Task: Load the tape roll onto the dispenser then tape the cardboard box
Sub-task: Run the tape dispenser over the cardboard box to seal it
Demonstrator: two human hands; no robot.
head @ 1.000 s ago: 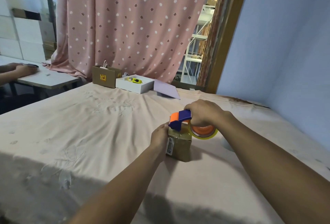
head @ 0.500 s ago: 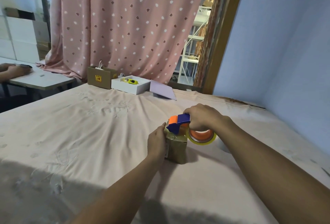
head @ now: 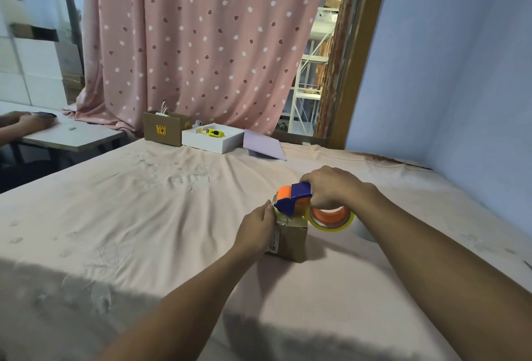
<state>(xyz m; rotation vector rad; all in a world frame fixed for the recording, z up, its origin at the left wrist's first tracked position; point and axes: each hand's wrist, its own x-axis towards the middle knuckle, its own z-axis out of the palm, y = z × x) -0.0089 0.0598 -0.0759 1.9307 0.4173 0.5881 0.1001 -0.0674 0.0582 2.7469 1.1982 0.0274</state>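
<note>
A small brown cardboard box [head: 292, 238] stands on the pink bed sheet [head: 161, 211], right of centre. My left hand [head: 257, 228] presses against the box's left side and holds it steady. My right hand [head: 331, 186] grips a blue and orange tape dispenser [head: 293, 198] whose front end rests on the box's top. A clear tape roll [head: 331, 218] with an orange core sits on the dispenser and hangs past the box's right edge. Glossy tape lies across the box top under the dispenser.
At the bed's far edge stand an open brown box [head: 162, 129], a white tray box [head: 213, 140] holding a yellow item, and a lilac lid [head: 263, 147]. Another person's hand [head: 28, 121] rests on a white table at left. A blue wall borders the right.
The dispenser's front end has dropped from above the box's far edge onto its top. My head camera shifted slightly. My left hand stays on the box's side.
</note>
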